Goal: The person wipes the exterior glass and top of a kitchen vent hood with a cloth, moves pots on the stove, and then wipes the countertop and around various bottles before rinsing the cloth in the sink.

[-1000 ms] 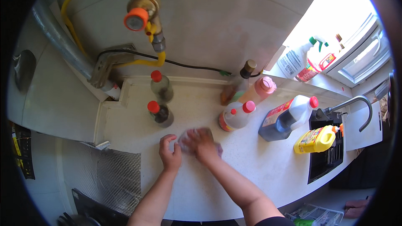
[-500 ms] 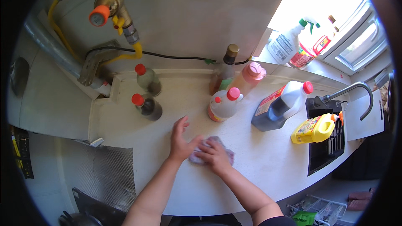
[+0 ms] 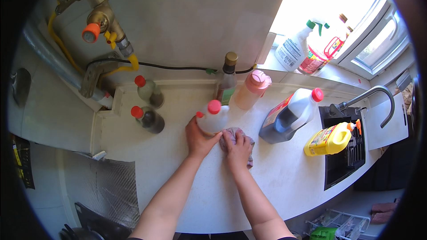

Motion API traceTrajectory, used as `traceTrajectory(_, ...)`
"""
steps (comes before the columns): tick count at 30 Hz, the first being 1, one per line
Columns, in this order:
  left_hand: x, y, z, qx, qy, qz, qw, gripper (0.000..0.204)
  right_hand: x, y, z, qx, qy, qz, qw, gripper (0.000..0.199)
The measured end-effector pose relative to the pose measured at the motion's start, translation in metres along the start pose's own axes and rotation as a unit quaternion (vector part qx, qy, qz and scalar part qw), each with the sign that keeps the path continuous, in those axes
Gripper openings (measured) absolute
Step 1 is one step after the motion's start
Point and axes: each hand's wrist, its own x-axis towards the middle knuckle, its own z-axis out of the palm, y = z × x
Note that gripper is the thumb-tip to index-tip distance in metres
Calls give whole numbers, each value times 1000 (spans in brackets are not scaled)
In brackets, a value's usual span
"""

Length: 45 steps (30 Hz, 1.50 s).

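Observation:
My left hand is wrapped round the near left side of a small whitish jug with red caps. The jug leans slightly to the left. Under my right hand is a crumpled pinkish-grey cloth, gripped with bent fingers beside the jug. Just behind the jug are a dark-necked glass bottle with a gold cap and a pink-lidded bottle.
Two red-capped dark bottles stand at the left of the white counter. To the right are a large jug of dark liquid, a yellow bottle, and the black sink with its tap. Spray bottles line the windowsill.
My left hand has taken hold of the small jug, which has shifted left and toward me. My right hand and the cloth have slid right and farther away.

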Motion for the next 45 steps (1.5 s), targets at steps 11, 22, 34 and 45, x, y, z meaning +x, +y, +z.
traceTrajectory(11, 36, -52, -21, -36, 88, -85, 992, 90, 73, 6, 6, 147, 131, -18, 980, 52)
traceTrajectory(22, 33, -6, 69, -6, 15, -35, 999, 88, -7, 5, -4, 151, 30, -147, 977, 46)
traceTrajectory(34, 37, 2, 60, -36, -25, -78, 996, 81, 16, 6, 3, 257, 89, -31, 962, 42)
traceTrajectory(45, -1, -14, 13, -96, 0, -116, 989, 85, 121, -8, 26, 389, 129, 6, 912, 48)
